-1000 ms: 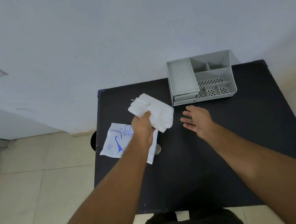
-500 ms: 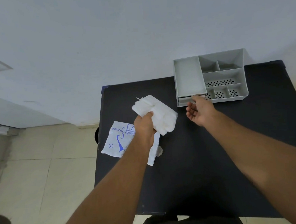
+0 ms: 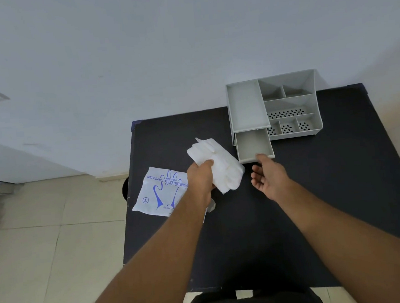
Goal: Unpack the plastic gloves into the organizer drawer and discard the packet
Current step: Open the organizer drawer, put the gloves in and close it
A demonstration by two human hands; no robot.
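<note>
Left hand point(image 3: 199, 178) gripping a folded wad of plastic gloves point(image 3: 215, 164) above the black table point(image 3: 339, 189), right hand point(image 3: 268, 176) loosely open, fingertips at the pulled-out organizer drawer point(image 3: 253, 146), printed glove packet point(image 3: 160, 192) flat on the table's left side

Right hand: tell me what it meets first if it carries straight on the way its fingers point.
The right hand points up and away toward the organizer. Its fingertips sit at the front edge of the open drawer, so that comes first, though depth is unclear.

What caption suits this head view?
Left hand grips white plastic gloves; right hand at open grey organizer drawer.
</note>
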